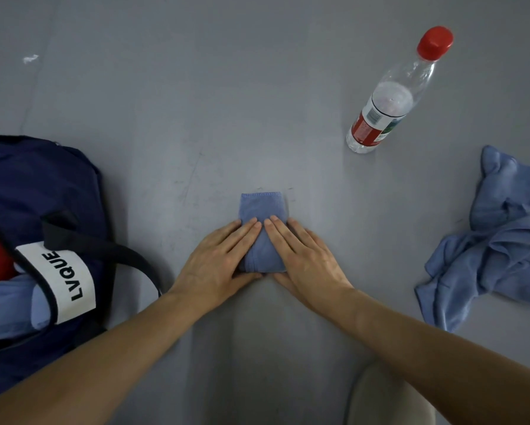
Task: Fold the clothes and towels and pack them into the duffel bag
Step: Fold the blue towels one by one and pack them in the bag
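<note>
The folded towel (263, 210) lay centre, the bag (42, 191) left, the bottle (392, 99) behind right, and apparently loose cloth (496, 240) right.

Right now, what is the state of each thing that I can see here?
folded blue cloth: folded small, flat on the floor
left hand: pressing flat on the cloth
right hand: pressing flat on the cloth
duffel bag: open, red and blue items inside
crumpled blue cloth: unfolded, in a heap
water bottle: upright, capped, partly full
</note>
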{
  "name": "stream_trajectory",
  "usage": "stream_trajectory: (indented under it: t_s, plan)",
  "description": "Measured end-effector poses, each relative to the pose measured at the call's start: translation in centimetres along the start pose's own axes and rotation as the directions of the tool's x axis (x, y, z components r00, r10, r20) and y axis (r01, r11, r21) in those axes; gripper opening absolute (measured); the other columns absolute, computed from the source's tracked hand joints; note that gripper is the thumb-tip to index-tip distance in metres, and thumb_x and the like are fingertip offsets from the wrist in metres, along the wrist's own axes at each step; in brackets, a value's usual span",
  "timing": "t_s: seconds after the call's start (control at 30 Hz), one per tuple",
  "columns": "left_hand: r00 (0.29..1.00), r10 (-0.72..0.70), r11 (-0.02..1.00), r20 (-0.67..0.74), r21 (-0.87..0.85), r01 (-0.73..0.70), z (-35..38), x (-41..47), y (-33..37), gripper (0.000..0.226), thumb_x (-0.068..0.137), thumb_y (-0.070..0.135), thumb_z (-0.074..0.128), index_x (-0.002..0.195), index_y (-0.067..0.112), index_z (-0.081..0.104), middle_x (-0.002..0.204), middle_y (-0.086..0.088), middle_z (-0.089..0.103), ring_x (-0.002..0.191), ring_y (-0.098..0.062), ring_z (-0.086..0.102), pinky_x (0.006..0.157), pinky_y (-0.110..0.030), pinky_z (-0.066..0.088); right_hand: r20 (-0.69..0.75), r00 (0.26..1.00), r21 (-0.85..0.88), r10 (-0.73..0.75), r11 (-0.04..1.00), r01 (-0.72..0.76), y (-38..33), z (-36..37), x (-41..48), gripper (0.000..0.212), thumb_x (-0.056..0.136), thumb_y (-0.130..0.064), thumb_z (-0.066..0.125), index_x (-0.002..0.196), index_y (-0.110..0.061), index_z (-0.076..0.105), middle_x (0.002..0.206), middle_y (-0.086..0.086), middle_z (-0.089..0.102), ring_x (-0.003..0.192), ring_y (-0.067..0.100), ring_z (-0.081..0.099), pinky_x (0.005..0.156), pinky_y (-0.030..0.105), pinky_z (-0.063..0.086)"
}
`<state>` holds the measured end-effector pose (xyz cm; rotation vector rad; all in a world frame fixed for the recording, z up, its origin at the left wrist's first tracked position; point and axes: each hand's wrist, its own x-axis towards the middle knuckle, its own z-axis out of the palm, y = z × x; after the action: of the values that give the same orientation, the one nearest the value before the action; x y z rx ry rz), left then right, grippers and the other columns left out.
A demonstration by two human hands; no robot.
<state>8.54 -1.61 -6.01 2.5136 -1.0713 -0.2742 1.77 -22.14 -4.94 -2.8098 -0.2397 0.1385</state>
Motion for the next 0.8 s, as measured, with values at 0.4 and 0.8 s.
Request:
stream_trajectory:
  t_s: [0.4,0.8]
  plan:
    - [0.914,-0.3,0.827,0.273,-0.403,0.392,-2.9,-0.3,1.2,0.03,0.079,0.066,0.061,0.105,0.051,0.055,0.09,0.02,0.066,0.088,0.001,0.061,0.072,-0.02,0.048,0.311,0.942,0.502,0.126,0.82,-0.275,0.7,-2.6,0.6,0.05,0.07,-0.068,0.063,0.11,-0.037,0.06,0.11,-0.017,0.059,0.103,0.003,0.054,0.087,0.025,0.048]
    - [0.603,-0.605,0.421,0.52,-0.435,0.796,-4.1,2.3,1.6,0.038,0.09,0.056,0.065,0.105,0.026,0.045,0.09,-0.004,0.065,0.079,-0.018,0.065,0.077,-0.043,0.06,0.512,0.851,0.579,0.118,0.685,-0.443,1.0,-3.4,6.1,0.047,0.082,-0.034,0.077,0.12,-0.023,0.052,0.113,0.004,0.056,0.102,0.022,0.059,0.088,0.039,0.052]
